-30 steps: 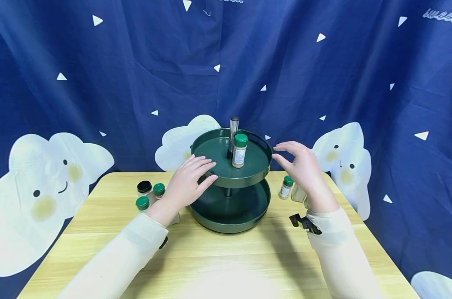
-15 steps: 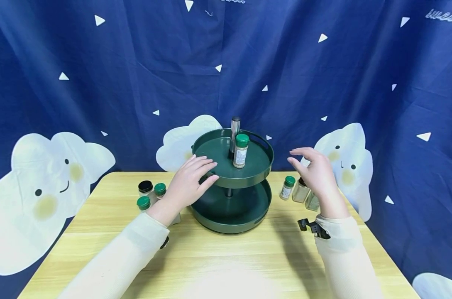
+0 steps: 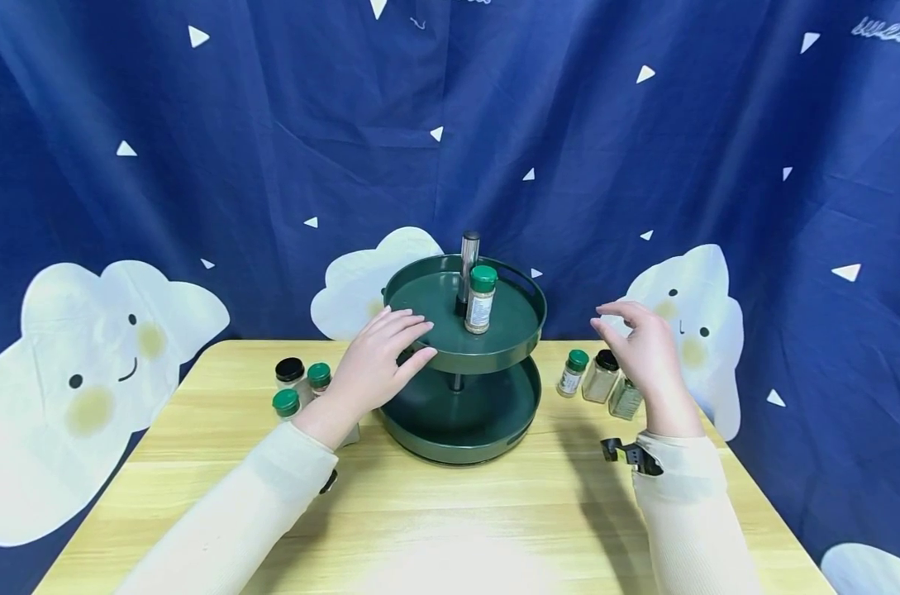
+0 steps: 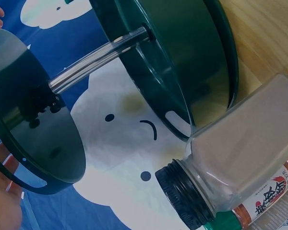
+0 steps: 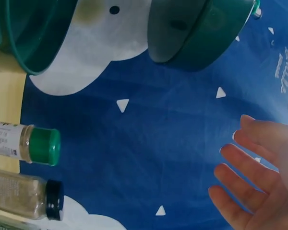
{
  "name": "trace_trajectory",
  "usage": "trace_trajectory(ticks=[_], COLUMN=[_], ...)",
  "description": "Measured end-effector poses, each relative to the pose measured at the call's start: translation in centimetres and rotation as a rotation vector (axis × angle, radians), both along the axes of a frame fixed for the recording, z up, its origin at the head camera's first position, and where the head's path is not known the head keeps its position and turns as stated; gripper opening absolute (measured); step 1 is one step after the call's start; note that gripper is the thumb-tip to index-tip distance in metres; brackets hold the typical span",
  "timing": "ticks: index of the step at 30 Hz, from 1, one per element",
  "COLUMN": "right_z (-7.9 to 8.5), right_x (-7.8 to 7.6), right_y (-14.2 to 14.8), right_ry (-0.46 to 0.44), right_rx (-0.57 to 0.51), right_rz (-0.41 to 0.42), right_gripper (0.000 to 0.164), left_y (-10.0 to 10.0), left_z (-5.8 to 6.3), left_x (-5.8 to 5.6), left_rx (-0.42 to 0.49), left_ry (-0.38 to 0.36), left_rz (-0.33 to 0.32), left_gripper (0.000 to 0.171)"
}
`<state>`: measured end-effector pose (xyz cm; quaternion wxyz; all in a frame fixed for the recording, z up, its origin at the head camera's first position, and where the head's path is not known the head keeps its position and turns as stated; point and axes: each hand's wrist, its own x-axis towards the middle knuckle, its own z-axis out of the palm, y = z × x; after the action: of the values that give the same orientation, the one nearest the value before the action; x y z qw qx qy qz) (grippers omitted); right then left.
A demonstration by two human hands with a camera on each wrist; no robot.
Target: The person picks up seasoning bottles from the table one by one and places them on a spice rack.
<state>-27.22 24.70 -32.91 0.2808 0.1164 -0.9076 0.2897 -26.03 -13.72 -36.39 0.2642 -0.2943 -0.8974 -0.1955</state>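
My left hand (image 3: 375,357) is at the left rim of the green two-tier turntable (image 3: 487,360), its fingers fairly straight and the thumb lower and apart. In the left wrist view, fingers (image 4: 2,178) show beside the handle slot. On the upper tier, close to the metal post (image 3: 469,260), a seasoning bottle (image 3: 480,310) with a green cap stands upright. My right hand (image 3: 645,351) is in the air to the right of the turntable, with nothing between its loosely bent fingers (image 5: 245,167). Below it are a green-capped bottle (image 3: 571,378), a black-capped bottle (image 3: 600,382) and another bottle (image 3: 625,400).
Left of the turntable, partly behind my left forearm, stand several jars, among them a black-capped jar (image 3: 289,372) and a green-capped bottle (image 3: 286,403). The wooden table (image 3: 450,512) ends at a blue curtain (image 3: 293,165) with white clouds.
My right hand has moved away from the upper tier, to the right and slightly down, uncovering the bottles on that side. My left hand has stayed at the rim.
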Motion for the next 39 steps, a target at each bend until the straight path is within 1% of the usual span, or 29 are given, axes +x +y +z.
trace_trajectory(ticks=[7, 14, 25, 32, 39], right_z=[-1.0, -1.9, -3.8, -4.9, -6.0], right_x=[-0.5, -0.9, -1.6, -1.8, -2.0], right_y=[1.0, 1.6, 2.9, 3.3, 4.0], right_ry=[-0.006, 0.003, -0.009, -0.004, -0.016], right_rx=[-0.020, -0.053, -0.057, -0.097, -0.087], right_rz=[-0.049, -0.068, -0.127, -0.171, -0.197], right_gripper=[0.027, 0.026, 0.025, 0.024, 0.023], left_y=[-0.1, -0.1, 0.0, 0.1, 0.0], left_z=[0.0, -0.1, 0.0, 0.0, 0.0], left_x=[0.0, -0.1, 0.0, 0.0, 0.1], left_rx=[0.004, 0.001, 0.004, 0.007, 0.013], left_ry=[0.004, 0.006, 0.006, 0.011, 0.002], left_rz=[0.001, 0.007, 0.002, 0.001, 0.004], left_gripper=[0.048, 0.049, 0.048, 0.048, 0.047])
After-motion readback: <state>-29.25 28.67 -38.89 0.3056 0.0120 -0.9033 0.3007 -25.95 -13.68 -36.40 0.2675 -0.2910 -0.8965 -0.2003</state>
